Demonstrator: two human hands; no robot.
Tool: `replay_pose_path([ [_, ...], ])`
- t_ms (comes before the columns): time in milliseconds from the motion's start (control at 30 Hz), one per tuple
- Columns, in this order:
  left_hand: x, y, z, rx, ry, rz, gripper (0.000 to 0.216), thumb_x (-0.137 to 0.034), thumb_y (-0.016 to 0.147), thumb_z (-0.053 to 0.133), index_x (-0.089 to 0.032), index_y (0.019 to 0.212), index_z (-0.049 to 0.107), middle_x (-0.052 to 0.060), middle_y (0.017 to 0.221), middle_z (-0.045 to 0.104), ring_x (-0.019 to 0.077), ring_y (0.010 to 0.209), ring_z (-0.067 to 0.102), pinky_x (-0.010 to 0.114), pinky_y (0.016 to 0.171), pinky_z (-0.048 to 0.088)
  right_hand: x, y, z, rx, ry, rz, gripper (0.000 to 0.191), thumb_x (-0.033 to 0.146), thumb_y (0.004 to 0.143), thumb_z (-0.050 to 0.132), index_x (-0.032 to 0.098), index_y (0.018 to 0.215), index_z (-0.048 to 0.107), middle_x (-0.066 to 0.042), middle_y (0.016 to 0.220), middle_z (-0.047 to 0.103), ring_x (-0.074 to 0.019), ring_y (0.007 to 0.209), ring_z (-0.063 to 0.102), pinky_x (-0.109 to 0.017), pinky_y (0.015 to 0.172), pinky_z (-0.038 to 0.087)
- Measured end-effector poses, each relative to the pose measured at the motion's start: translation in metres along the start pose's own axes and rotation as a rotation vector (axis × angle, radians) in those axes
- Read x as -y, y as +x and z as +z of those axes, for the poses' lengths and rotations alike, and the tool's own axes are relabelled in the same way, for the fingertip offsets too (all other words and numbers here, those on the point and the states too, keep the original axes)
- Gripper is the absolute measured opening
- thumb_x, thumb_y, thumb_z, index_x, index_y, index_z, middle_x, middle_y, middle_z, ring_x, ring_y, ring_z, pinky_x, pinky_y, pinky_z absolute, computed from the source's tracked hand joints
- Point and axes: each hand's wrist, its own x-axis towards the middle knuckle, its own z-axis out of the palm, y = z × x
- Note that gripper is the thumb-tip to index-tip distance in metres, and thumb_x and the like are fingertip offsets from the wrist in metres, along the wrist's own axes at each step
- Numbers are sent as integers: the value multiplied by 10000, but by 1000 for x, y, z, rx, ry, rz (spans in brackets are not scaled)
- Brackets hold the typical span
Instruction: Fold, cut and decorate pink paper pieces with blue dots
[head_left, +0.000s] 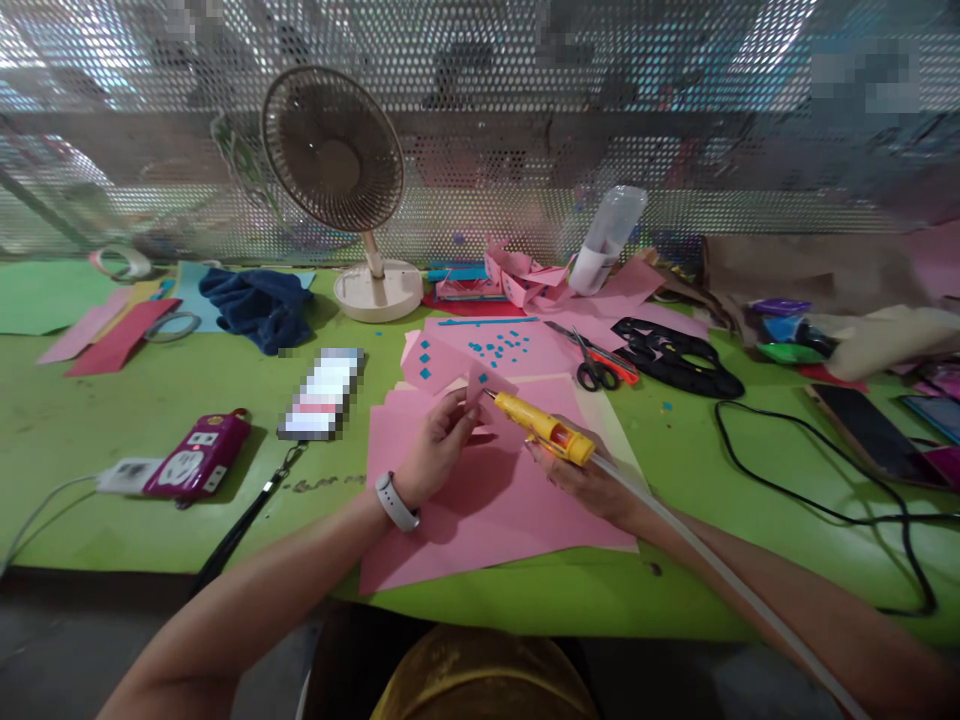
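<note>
Between its thumb and fingers my left hand [439, 445] pinches a folded piece of pink paper [487, 383] with a small blue diamond on it. My right hand [574, 470] is wrapped round a yellow hot glue gun [544, 425], its tip pointing left, close to the pink paper; whether they touch I cannot tell. A long pale strand [697, 550] runs back from the gun over my right forearm. Under both hands lie large pink sheets [450, 540]. Just beyond, small blue paper pieces [499, 348] are scattered on pink paper, beside a blue strip [487, 321].
Scissors [596, 372], an orange cutter [619, 367] and a black curved object [679, 357] lie to the right. A fan [379, 290], bottle [607, 240] and blue cloth [259, 305] stand or lie farther back. Leftward are a phone [322, 393] and power strip [199, 458]; a black cable [810, 495] loops at right.
</note>
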Motion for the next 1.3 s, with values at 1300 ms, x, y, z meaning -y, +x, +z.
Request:
replay_pose_path([
  [1300,4,2,-1,4,0,23,368,-507,821,666,-209,1029,609,14,904,589,131,816,604,344,804,602,-1,6,-2,40,-135,-227,152,345,876,575,200,843,544,-26,798,590,-133,637,539,-267,563,459],
])
